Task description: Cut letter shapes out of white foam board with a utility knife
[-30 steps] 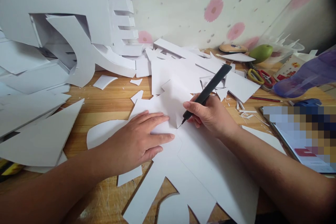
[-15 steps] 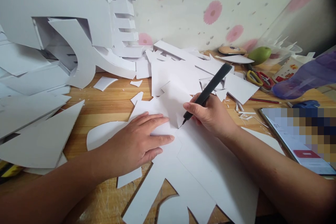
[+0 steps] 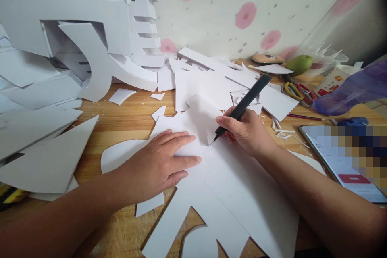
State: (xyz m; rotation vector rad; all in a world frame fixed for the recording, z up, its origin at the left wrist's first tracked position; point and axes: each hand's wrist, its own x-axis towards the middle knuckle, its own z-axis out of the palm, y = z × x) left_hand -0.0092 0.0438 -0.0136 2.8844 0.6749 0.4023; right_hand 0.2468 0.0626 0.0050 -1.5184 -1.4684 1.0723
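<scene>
Spread fingers of my left hand (image 3: 165, 161) lie flat on white cut boards near the middle, holding nothing. My right hand (image 3: 246, 131) grips a slim black tool (image 3: 244, 102), tilted up to the right. The tool's thin tip is at the surface of the large white board (image 3: 242, 193), just right of my left fingertips. A thin line runs diagonally across this board, and its lower edge has pointed and curved cutouts. A smaller white piece (image 3: 201, 115) with a stepped top edge lies beyond the fingers.
At the left stand a large white board structure (image 3: 116, 12) and stacked white sheets (image 3: 45, 157). Offcuts (image 3: 199, 84) lie behind the hands. On the right are scissors (image 3: 305, 92), a green fruit (image 3: 299, 64), a purple bottle (image 3: 347, 92) and a tablet (image 3: 332, 161).
My right hand and the black tool have shifted slightly to the right. My left hand stays in place on the board.
</scene>
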